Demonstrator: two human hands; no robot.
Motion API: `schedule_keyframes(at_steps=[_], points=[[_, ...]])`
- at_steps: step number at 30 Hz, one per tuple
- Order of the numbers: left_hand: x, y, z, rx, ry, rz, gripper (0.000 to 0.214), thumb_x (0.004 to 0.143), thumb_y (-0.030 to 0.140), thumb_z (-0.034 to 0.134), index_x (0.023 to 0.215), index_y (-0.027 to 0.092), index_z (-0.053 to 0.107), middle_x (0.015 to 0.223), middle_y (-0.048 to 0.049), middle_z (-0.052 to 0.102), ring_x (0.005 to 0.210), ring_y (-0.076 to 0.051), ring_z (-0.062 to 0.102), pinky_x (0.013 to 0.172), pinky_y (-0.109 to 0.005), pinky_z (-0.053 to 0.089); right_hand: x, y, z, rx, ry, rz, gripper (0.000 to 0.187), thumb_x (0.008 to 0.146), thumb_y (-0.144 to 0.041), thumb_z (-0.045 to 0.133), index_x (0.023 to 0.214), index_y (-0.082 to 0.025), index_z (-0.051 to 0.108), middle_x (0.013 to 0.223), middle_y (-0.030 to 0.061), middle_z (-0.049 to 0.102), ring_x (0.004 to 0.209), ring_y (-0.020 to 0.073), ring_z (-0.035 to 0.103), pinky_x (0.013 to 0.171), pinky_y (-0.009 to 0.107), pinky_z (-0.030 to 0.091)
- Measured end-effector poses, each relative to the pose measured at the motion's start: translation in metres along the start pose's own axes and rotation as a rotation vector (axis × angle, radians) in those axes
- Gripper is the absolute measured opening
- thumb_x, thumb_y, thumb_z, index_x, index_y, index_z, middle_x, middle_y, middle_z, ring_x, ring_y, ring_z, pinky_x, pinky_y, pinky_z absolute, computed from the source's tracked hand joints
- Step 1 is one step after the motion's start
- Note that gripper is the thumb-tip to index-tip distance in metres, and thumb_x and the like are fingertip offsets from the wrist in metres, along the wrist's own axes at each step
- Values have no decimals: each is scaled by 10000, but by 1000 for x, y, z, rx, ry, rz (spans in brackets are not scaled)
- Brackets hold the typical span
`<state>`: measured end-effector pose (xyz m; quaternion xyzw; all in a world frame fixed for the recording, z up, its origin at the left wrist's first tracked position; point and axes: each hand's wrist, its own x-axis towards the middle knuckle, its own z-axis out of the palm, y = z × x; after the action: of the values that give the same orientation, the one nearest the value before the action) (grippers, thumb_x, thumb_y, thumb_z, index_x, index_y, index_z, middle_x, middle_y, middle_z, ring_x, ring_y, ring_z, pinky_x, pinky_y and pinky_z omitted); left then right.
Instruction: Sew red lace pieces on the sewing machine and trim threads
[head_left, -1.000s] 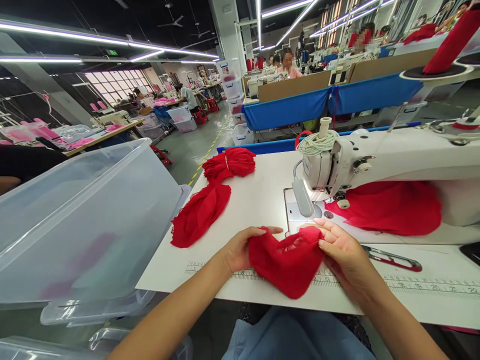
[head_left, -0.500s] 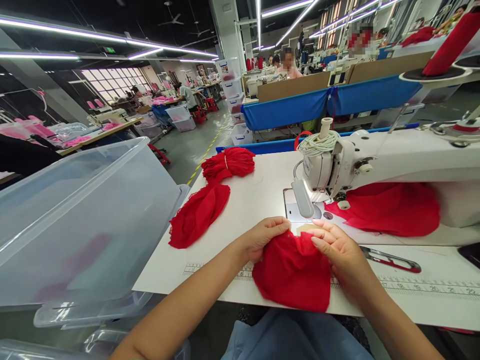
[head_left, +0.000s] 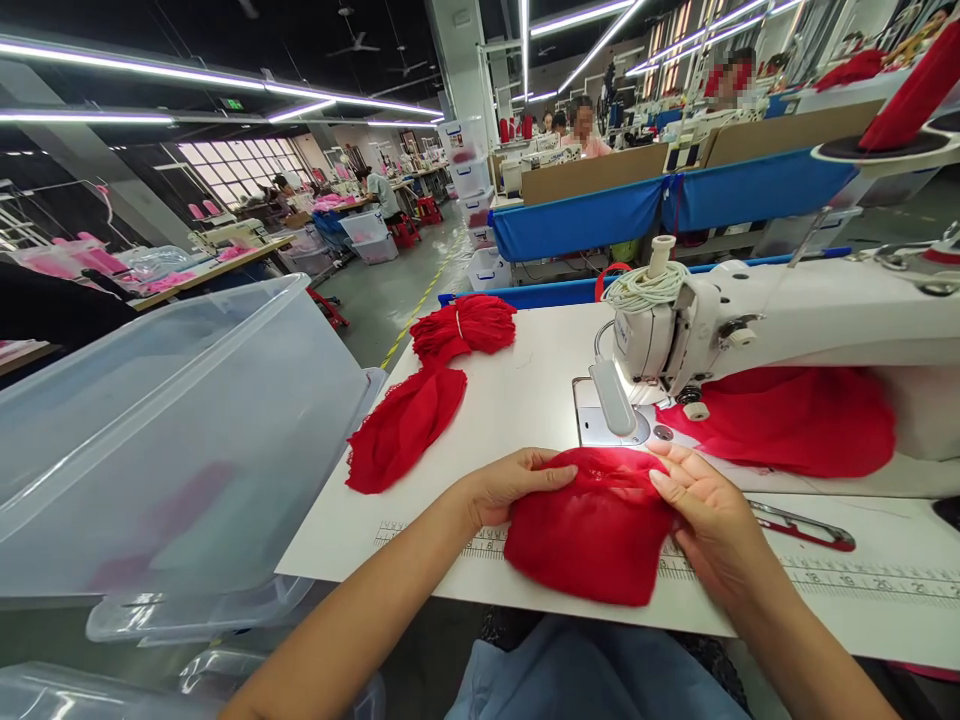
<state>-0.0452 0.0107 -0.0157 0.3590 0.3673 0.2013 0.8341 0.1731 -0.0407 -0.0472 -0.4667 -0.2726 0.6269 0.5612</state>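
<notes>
The white worktop is seen from its near edge, where a ruler scale is printed. One clear plastic bin is tilted just beside the left edge. One white sewing machine stands at the right side, and its lamp is lit.

Four lots of red cloth are counted. The largest red cloth is spread under the machine arm. A red fabric piece lies at the near edge, in front of the needle plate, and hangs a little over that edge. A flat red piece lies toward the left edge, and a tied red bundle is placed at the far left corner.

Both forearms are reached in from the near edge. The left hand is closed on the left border of the fabric piece, thumb on top. The right hand is laid on its right border with fingers stretched; whether it grips cannot be told.

One pair of red-handled snips lies just beside the right hand.
</notes>
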Motion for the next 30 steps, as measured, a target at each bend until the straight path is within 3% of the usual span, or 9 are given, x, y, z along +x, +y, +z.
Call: schedule_keyframes(at_steps=[5,12,18,22,25,30], points=[[9,-6,1,-111,78,92,290,695,323,840,863,104,751,774,-82,743,687,-139,681,703,-217,494,-10,-2,9,-7,-71,5,529,747,-385,752,1226,-266,562,1200,84,699,1010,246,680,832,356,541],[22,-13,14,-356,163,337,221,696,225,831,851,112,719,722,-34,714,626,-127,655,682,-235,512,1,3,-4,-36,-52,-2,502,731,-411,771,1180,-264,600,1190,66,703,1021,232,672,853,341,541],[23,-13,17,-398,118,214,240,761,326,777,828,110,698,747,-54,725,674,-163,685,718,-269,542,0,-1,1,63,-64,39,497,699,-383,792,1143,-246,618,1112,61,725,998,239,676,855,356,558],[20,-12,16,-333,46,191,307,720,330,811,889,96,706,814,-81,740,741,-191,705,772,-289,543,-2,-1,2,46,-105,13,456,756,-390,744,1170,-257,606,1203,62,695,1069,240,654,874,346,545],[20,-12,15,-324,82,228,243,693,228,823,864,103,705,791,-61,736,710,-169,700,741,-258,534,0,0,0,36,-132,6,486,757,-402,747,1195,-264,588,1249,63,674,1106,247,640,897,350,531],[21,-12,13,-362,149,208,224,704,200,791,877,82,712,800,-74,742,708,-173,697,738,-270,537,-2,-1,3,-18,-129,14,548,750,-435,755,1223,-243,555,1201,101,695,1079,265,652,911,387,517]])
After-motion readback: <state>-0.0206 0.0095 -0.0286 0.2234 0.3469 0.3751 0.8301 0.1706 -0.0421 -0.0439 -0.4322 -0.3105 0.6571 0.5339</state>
